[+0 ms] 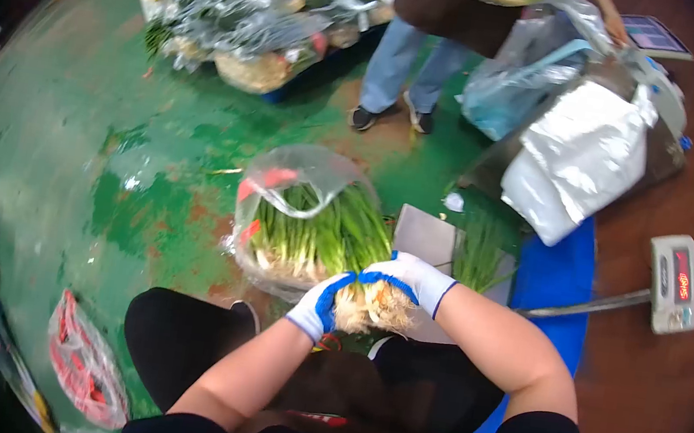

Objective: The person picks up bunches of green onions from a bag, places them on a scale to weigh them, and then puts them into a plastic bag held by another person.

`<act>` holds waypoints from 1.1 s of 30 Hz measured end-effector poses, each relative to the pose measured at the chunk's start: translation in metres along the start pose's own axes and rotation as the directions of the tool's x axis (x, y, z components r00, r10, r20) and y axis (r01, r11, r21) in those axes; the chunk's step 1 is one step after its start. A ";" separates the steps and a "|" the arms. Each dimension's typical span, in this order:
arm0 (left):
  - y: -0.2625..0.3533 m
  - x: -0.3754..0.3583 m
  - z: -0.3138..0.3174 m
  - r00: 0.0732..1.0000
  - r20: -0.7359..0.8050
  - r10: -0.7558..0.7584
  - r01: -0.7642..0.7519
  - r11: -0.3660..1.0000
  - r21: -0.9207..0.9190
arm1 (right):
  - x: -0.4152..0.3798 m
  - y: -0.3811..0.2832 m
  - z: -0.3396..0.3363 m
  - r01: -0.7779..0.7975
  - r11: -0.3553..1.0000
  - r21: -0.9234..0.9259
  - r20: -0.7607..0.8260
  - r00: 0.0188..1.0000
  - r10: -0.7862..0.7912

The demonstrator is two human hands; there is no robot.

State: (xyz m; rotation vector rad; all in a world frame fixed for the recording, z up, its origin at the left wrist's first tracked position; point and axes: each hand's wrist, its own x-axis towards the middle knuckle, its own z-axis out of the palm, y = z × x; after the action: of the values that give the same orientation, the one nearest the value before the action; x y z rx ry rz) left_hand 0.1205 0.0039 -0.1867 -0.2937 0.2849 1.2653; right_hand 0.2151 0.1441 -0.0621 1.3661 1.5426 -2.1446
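Observation:
My left hand [322, 305], in a white glove with blue palm coating, closes around the lower left side of a bunch of scallions [370, 309]. From the right, my gloved right hand [409, 279] grips the same bunch. Its roots point toward me, and its green tops appear to run forward among the leaves in the clear plastic bag. That bag [249, 263], open at the top and marked with red patches, stands on the floor just ahead and holds more scallions [311, 225]. More green scallion leaves [478, 256] lie on a scale's grey platform [425, 234], right of the bag.
The scale's display [675, 284] rises at right on a metal arm. White plastic bags [579, 151] lie at upper right. A person in jeans [397, 65] stands ahead beside a heap of bagged vegetables [251, 15]. A red-and-clear bag [87, 362] lies at lower left.

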 end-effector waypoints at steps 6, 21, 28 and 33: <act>-0.033 -0.044 0.092 0.951 0.205 0.232 -0.204 0.968 -0.149 | -0.113 -0.069 -0.037 0.239 0.963 -0.122 0.041 0.971 -0.235; 0.096 -0.135 0.227 0.667 0.618 0.418 -0.495 0.867 -0.051 | -0.134 0.026 -0.213 0.132 0.810 -0.571 -0.619 0.579 -0.531; 0.087 -0.080 0.188 0.669 0.484 0.563 -0.664 0.746 0.049 | 0.027 0.207 -0.231 -0.713 0.514 -0.477 -0.852 0.518 -0.073; 0.067 -0.048 0.198 0.718 0.473 0.511 -0.631 0.765 0.131 | 0.037 0.199 -0.239 -0.754 0.347 -0.558 -0.787 0.613 0.065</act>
State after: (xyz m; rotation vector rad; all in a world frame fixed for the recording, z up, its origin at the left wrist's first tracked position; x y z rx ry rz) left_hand 0.0527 0.0531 0.0108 0.3543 0.1917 1.8489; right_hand 0.4486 0.2628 -0.2334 1.8159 1.7107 -0.2537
